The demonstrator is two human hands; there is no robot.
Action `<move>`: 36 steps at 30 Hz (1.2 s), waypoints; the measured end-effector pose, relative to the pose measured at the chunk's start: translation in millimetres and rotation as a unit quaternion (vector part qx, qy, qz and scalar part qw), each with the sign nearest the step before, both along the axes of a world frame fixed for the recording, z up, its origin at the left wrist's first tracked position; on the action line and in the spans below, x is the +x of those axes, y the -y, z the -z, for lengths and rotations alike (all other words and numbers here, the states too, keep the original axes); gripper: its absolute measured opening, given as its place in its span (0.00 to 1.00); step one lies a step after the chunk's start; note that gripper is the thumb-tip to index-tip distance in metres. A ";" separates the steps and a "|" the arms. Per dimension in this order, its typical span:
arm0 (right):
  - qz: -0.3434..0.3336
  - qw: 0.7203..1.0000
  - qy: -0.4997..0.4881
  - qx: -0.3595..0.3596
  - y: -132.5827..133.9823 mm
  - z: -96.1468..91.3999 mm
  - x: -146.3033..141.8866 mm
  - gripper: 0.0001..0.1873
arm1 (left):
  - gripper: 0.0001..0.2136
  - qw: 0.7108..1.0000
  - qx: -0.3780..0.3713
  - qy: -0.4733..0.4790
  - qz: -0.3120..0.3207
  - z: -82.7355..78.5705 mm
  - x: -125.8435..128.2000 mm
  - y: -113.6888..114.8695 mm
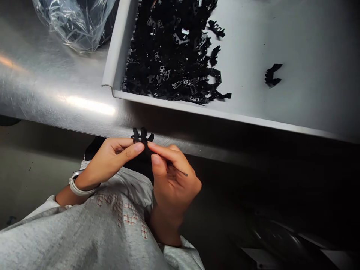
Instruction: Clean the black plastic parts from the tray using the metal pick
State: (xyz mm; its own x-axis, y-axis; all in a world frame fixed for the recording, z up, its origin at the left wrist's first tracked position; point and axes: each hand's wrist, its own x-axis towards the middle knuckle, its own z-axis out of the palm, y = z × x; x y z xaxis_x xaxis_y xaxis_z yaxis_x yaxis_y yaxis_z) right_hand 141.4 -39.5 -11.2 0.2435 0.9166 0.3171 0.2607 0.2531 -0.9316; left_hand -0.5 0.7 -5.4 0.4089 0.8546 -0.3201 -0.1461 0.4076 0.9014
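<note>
My left hand [118,155] pinches a small black plastic part [144,134] with prongs, between thumb and fingers, just over the table's front edge. My right hand [176,172] is closed, its index fingertip against the right side of that part. A thin dark stick-like tool [185,174] runs through the right hand. Only its grey end shows clearly past the curled fingers, and its tip by the part is hidden.
Beyond my hands, a white tray [180,105] holds a heap of similar black parts [171,52]. One black part [272,76] lies alone at its right. A clear plastic bag [78,26] sits at the back left on the metal table [56,82].
</note>
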 end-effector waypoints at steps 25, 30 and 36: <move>-0.134 0.978 -0.121 -0.103 0.8 5.4 28.4 0.30 | 0.10 0.982 -0.054 0.172 0.063 -7.5 -0.3 -1.9; -0.127 0.977 -0.126 -0.120 4.3 4.1 26.4 0.29 | 0.10 0.988 -0.041 0.141 0.056 -9.5 2.3 -1.5; -0.098 0.978 -0.111 -0.146 9.8 4.5 28.6 0.21 | 0.11 0.995 -0.034 0.093 0.014 -11.5 4.7 -2.8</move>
State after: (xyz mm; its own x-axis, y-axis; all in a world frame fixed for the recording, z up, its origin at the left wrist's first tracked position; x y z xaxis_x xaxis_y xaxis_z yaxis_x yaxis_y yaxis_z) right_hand 170.1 -49.2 -15.7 0.0881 0.9961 -0.0065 0.0165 -0.0080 -0.9998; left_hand 4.2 3.5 6.1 0.4904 0.8209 -0.2926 -0.2950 0.4723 0.8306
